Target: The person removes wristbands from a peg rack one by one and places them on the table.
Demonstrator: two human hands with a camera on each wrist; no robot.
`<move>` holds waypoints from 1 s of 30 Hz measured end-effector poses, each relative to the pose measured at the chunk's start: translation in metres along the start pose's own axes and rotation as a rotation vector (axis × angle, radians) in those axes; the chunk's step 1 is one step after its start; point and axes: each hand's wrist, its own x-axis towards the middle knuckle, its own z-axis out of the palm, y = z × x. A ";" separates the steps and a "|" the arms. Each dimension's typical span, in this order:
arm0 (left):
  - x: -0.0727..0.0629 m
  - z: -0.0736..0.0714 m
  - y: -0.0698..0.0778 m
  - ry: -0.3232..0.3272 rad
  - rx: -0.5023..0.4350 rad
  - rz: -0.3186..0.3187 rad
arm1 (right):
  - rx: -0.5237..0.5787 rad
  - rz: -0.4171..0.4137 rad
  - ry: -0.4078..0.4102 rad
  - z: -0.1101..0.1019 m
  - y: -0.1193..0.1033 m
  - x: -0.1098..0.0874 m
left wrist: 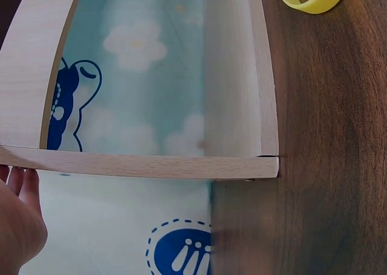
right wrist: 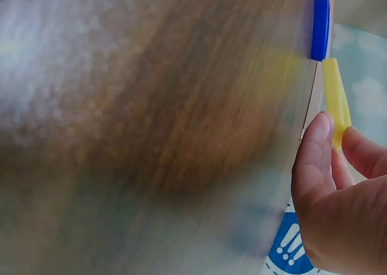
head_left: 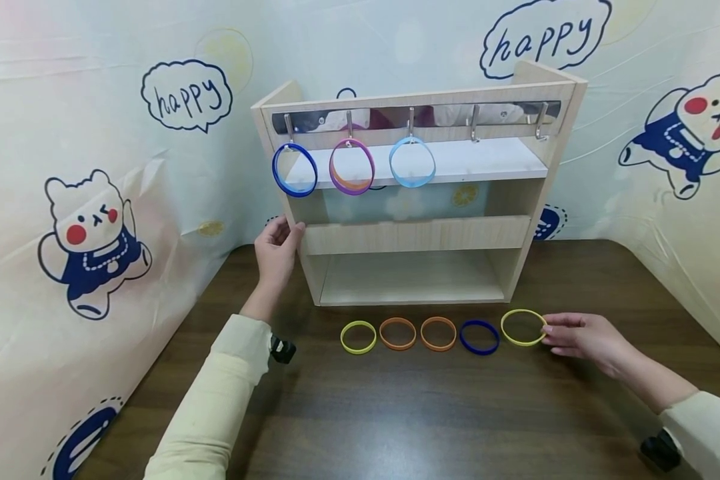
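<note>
My right hand (head_left: 591, 339) pinches the right edge of a yellow wristband (head_left: 503, 327) between thumb and fingers. In the right wrist view this yellow wristband (right wrist: 336, 100) shows nearly edge-on beside the blue one. My left hand (head_left: 278, 250) grips the left side panel of a wooden shelf (head_left: 417, 237); the left wrist view has its fingertips (left wrist: 29, 187) against the panel's outer face. From the shelf's hooks hang a dark blue wristband (head_left: 294, 195), a purple and orange pair (head_left: 353, 191) and a light blue wristband (head_left: 413, 183). Two hooks (head_left: 474, 125) on the right carry nothing.
In front of the shelf, a row on the brown table (head_left: 360, 413) holds a yellow wristband (head_left: 358, 351), two orange wristbands (head_left: 398, 347) and a dark blue wristband (head_left: 480, 351). A printed cloth (head_left: 360, 40) with bears and lettering stands behind and around the table.
</note>
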 end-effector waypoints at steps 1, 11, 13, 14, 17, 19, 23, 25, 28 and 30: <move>0.000 0.000 0.001 -0.001 0.001 0.004 | 0.005 0.005 -0.004 0.000 0.001 0.001; 0.000 0.001 0.002 -0.003 -0.001 0.011 | 0.028 0.060 -0.039 0.001 0.006 0.000; 0.000 0.001 0.001 -0.003 -0.004 0.015 | 0.030 0.065 -0.045 0.000 0.008 0.000; 0.000 0.001 0.001 -0.001 -0.005 0.015 | 0.032 0.066 -0.047 0.000 0.009 0.000; 0.000 0.000 0.000 0.000 -0.006 0.015 | 0.025 0.059 -0.048 0.000 0.013 0.001; 0.001 0.000 0.000 -0.003 -0.005 0.018 | 0.013 0.049 -0.048 0.000 0.015 0.001; 0.000 0.000 0.000 -0.006 -0.001 0.019 | -0.011 0.029 -0.049 0.000 0.017 0.002; 0.000 -0.001 0.001 -0.004 0.004 0.017 | -0.015 0.022 -0.050 0.000 0.017 0.003; 0.000 0.000 0.002 -0.001 0.011 0.015 | -0.025 0.015 -0.055 0.001 0.016 0.002; -0.001 0.000 0.002 0.001 0.016 0.016 | -0.029 0.016 -0.055 0.002 0.016 0.002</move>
